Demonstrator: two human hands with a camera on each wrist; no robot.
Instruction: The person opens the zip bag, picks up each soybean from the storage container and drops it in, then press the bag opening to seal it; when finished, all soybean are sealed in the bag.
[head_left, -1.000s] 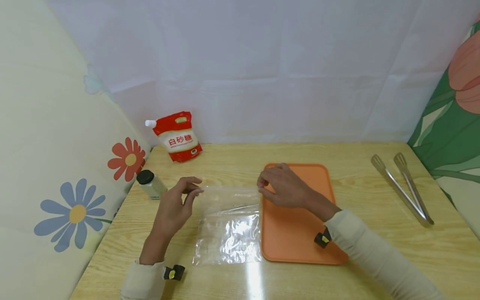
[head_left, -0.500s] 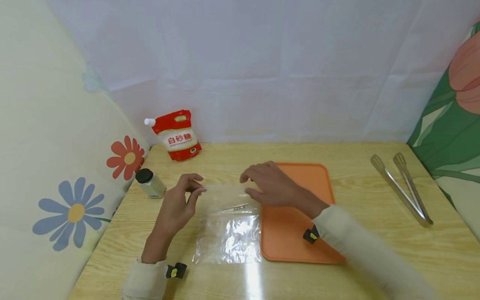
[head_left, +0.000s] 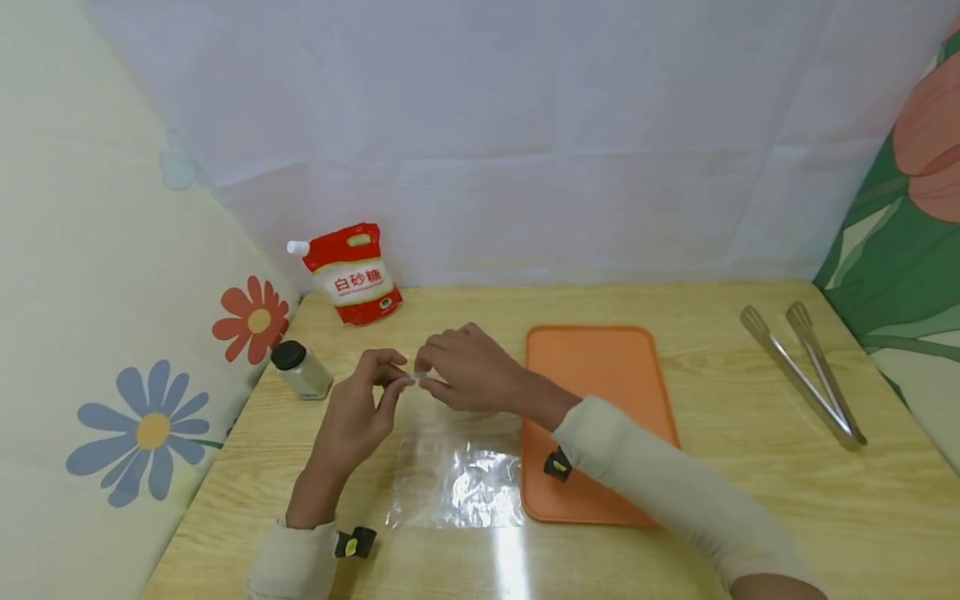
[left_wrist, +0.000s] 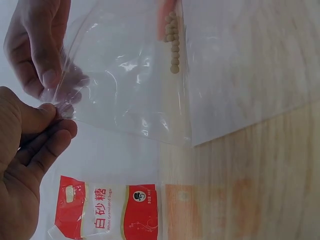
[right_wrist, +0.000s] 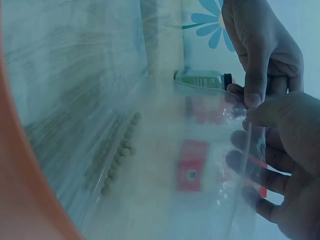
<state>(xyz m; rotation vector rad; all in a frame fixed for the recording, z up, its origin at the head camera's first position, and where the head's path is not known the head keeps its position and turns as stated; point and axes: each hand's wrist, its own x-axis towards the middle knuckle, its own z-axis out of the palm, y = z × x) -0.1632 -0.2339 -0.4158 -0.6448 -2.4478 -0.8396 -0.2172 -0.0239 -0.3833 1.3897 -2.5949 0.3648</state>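
Note:
A clear plastic bag stands on the table in the head view, its upper edge lifted. My left hand pinches the upper left corner between thumb and forefinger. Right beside it, my right hand pinches the same top edge, the fingertips of both hands nearly touching. Several small beige balls appear in a row at the bottom of the bag in the left wrist view. The right wrist view has these balls through the cloudy-looking plastic; in the head view they cannot be made out.
An orange tray lies right of the bag, under my right forearm. Behind stands a red-and-white sugar pouch. A black-capped jar is at the left. Metal tongs lie spread at the far right.
My right hand has travelled left along the bag's top edge, from the right corner to beside the left hand, and now pinches the edge there. The left hand has barely moved.

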